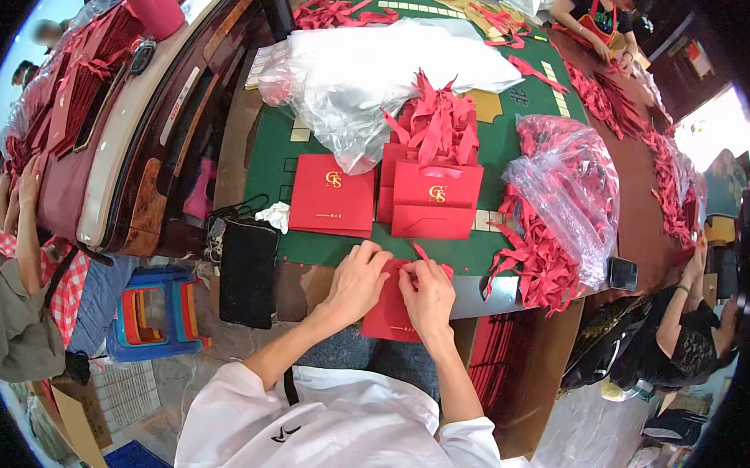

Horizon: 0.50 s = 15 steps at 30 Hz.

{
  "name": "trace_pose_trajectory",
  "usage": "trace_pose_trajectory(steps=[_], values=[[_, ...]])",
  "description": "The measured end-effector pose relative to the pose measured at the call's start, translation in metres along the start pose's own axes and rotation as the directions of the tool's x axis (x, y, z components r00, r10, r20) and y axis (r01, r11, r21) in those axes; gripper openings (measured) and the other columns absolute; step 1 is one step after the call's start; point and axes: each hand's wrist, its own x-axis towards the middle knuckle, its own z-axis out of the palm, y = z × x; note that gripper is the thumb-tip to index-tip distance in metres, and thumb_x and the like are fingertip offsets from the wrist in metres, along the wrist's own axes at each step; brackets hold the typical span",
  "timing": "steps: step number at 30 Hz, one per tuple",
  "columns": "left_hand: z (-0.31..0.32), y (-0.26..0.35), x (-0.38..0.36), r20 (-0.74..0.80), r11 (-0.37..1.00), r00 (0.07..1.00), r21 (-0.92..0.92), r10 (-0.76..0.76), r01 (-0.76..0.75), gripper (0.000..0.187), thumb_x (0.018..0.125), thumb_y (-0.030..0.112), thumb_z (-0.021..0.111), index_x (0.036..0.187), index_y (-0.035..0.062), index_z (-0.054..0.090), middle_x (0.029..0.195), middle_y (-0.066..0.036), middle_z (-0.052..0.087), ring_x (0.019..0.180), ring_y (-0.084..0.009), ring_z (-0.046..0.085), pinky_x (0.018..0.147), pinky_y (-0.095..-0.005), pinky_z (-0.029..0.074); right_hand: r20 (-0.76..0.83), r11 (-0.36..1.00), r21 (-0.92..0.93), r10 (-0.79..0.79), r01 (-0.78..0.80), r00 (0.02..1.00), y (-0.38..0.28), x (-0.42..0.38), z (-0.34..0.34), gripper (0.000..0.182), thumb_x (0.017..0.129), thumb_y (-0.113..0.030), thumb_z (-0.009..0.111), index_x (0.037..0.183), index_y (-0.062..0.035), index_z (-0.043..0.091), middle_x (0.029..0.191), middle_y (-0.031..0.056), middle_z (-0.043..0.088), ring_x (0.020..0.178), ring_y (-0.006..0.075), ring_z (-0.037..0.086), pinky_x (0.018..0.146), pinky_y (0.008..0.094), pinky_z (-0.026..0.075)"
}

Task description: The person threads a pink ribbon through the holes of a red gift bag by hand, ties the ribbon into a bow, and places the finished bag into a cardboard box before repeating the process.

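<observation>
"Fingers of the right hand (429, 297) look pinched on a red ribbon (419, 250). And the left hand (356, 277)?"

"Curled at the top of the red bag (395, 320), though I can't tell if they're gripping. That bag's at the lower middle of the frame, by the near edge of the bench (307, 249)."

"Heavy?"

"Light, I'd guess: stiffish card that creases easily. Side edges are the safer hold; the ribbon seems soft, maybe slippery."
</observation>
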Motion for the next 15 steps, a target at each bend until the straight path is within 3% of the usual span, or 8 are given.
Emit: trace_pose_trajectory(steps=[7,10,15], values=[[-0.007,-0.001,0.012,0.136,0.993,0.986,-0.056,-0.1,0.108,0.026,0.077,0.002,0.073,0.098,0.0032,0.058,0.099,-0.016,0.054,0.097,-0.038,0.058,0.08,-0.0457,0.05,0.009,1.0,0.001,-0.022,0.022,1.0,0.0,-0.002,0.002,0.012,0.077,-0.004,0.073,0.082,-0.0035,0.062,0.077,0.0099,0.063,0.071,0.0278,0.063,0.064,0.0403,0.05],[-0.008,-0.001,0.013,0.152,0.989,0.983,-0.088,-0.105,0.119,0.023,0.079,0.002,0.07,0.097,0.004,0.056,0.094,-0.016,0.054,0.09,-0.0392,0.06,0.076,-0.047,0.05,0.057,0.999,0.034,0.025,-0.027,0.998,-0.003,-0.004,-0.003,0.012,0.078,-0.008,0.072,0.083,-0.0047,0.062,0.081,0.0124,0.063,0.078,0.0318,0.064,0.071,0.0434,0.051],[-0.014,0.007,0.015,0.135,0.993,0.989,-0.089,-0.058,0.071,0.016,0.083,0.002,0.064,0.096,0.003,0.054,0.089,-0.017,0.057,0.087,-0.0398,0.061,0.074,-0.0482,0.05,0.043,0.999,0.043,0.02,-0.022,0.999,-0.008,-0.006,-0.006,0.013,0.076,-0.005,0.073,0.08,-0.0038,0.06,0.077,0.0115,0.063,0.072,0.0296,0.064,0.066,0.0419,0.051]])
